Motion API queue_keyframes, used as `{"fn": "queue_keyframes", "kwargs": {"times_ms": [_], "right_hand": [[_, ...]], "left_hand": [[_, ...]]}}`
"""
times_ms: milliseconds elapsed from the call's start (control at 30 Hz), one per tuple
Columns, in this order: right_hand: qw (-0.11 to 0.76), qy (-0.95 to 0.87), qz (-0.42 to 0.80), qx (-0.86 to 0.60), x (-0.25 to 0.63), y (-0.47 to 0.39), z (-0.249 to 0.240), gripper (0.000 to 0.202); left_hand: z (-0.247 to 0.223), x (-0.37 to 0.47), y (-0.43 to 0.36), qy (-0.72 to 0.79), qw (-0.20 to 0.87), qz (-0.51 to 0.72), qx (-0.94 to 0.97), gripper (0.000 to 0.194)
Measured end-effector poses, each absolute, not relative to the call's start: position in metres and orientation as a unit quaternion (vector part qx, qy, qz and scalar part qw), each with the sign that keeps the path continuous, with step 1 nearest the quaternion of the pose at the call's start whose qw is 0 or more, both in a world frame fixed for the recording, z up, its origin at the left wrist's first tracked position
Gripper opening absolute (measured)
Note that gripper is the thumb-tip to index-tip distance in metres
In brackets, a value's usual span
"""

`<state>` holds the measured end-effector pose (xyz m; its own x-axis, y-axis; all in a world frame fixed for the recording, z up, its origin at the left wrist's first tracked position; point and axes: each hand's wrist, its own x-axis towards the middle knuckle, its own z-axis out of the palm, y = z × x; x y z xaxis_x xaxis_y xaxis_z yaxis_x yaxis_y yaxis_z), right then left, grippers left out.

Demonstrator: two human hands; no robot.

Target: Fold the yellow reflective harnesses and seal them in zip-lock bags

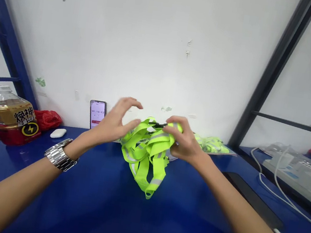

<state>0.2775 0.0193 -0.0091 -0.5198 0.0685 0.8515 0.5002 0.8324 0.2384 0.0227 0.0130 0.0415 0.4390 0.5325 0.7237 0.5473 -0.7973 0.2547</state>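
Fingers of the right hand: closed in a thumb-and-fingertip pinch on the top of the straps, on the side away from the phone. Fingers of the left hand: spread in a wide C, holding nothing, between phone and straps; thumb tip lies at the straps' near-phone edge, contact cannot be told, hand slightly blurred.

Straps: lime with silver patches, in tangled loops, a black piece near the top. Position: right of the phone, closer to the wearer, over the blue table; whether the lowest loop touches down is unclear.

Handling (judged): light, soft, limp, not fragile; silver patches perhaps slicker. Loops may slide or snag on each other, so a shallow pinch risks catching one layer only. Best hold: gathered top beside the black piece, several layers together; second hold on the upper side facing the phone. Low loops would swing and give little control.

Nearby: clear bag with lime webbing, well right of the phone; white case left of it; bottle farther left
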Motion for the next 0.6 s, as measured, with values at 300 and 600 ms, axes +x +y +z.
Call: {"fn": "queue_keyframes", "kwargs": {"times_ms": [300,600], "right_hand": [[0.406,-0.875,-0.193,-0.182,0.286,0.010,-0.020,0.036],[0.505,-0.772,0.147,-0.355,0.254,-0.017,-0.029,0.066]], "left_hand": [[0.026,0.045,0.008,-0.322,-0.174,-0.277,-0.888,0.044],[0.044,0.062,-0.010,-0.304,0.076,-0.396,-0.863,0.047]]}}
